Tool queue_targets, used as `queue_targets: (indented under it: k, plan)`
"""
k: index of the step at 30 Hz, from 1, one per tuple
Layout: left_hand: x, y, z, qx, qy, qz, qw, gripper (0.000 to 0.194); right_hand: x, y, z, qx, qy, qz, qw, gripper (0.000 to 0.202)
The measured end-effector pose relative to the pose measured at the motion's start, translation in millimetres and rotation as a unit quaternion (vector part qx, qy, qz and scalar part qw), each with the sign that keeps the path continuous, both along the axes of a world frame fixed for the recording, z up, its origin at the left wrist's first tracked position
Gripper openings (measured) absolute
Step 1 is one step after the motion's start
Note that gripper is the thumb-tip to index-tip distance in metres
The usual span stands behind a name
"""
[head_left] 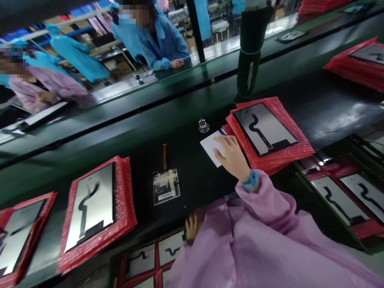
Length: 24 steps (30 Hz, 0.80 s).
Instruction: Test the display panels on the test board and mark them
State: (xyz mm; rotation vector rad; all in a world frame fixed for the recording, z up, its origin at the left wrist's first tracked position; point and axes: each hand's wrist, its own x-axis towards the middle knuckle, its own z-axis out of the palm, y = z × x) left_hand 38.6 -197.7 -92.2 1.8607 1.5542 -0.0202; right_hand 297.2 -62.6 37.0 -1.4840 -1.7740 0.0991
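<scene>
My right hand (pixel 231 157) rests on a small white sheet of paper (pixel 210 146) on the dark bench, thumb and fingers apart. Just beyond it lies a stack of red bubble-wrap sleeves with a display panel (pixel 265 126) on top, its black flex cable facing up. At the bench's front edge, close to my body, is my left hand (pixel 194 225). Its fingers look loosely apart with nothing visible in them, and my sleeve covers part of it. Between the stacks lies a small circuit board with a barcode label (pixel 166 187) and an orange ribbon cable (pixel 165 157).
Another panel on red sleeves (pixel 93 204) lies to the left, with a further stack (pixel 22 232) beyond. A small metal clip (pixel 203 125) sits behind the paper. Below the bench are trays of panels (pixel 340 200). A dark post (pixel 249 52) rises behind. Co-workers sit across.
</scene>
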Motion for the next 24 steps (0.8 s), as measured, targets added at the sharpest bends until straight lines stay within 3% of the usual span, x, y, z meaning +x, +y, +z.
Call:
queue_targets:
  k: [4, 6, 8, 11, 13, 15, 17, 20, 24]
  plan:
    - [-7.4, -10.5, -7.7, 0.046, -0.005, 0.025, 0.999, 0.049, 31.2, -65.1, -11.3, 0.004, -0.056, -0.126, 0.990, 0.039]
    - [-6.0, -11.2, 2.4, 0.038, -0.033, 0.007, 0.999, 0.047, 47.8, -84.7, -18.7, -0.011, -0.068, -0.203, 0.977, 0.040]
    - [-1.0, -6.1, 28.3, -0.010, -0.076, -0.044, 0.996, 0.044, 61.7, -95.6, -25.4, -0.021, -0.067, -0.255, 0.965, 0.036]
    - [16.1, 12.7, 84.9, -0.098, -0.174, -0.135, 0.970, 0.039, 74.2, -100.1, -32.3, -0.026, -0.060, -0.283, 0.957, 0.025]
    - [37.2, 30.7, 116.9, -0.089, -0.245, -0.154, 0.953, 0.031, 77.5, -98.5, -34.3, -0.029, -0.047, -0.291, 0.955, 0.021]
    - [67.0, 50.6, 132.9, -0.078, -0.322, -0.121, 0.936, 0.024, 79.1, -96.4, -34.3, -0.028, -0.028, -0.293, 0.955, 0.022]
    - [103.4, 70.7, 132.8, -0.090, -0.414, -0.049, 0.905, 0.025, 80.8, -95.9, -33.1, -0.020, -0.014, -0.287, 0.957, 0.023]
    - [160.5, 97.7, 118.0, -0.160, -0.524, 0.033, 0.836, 0.037, 84.1, -100.6, -31.0, 0.008, -0.024, -0.271, 0.962, 0.023]
    - [217.4, 119.2, 104.6, -0.213, -0.552, 0.089, 0.801, 0.031, 84.8, -113.2, -30.3, 0.020, -0.066, -0.191, 0.979, 0.025]
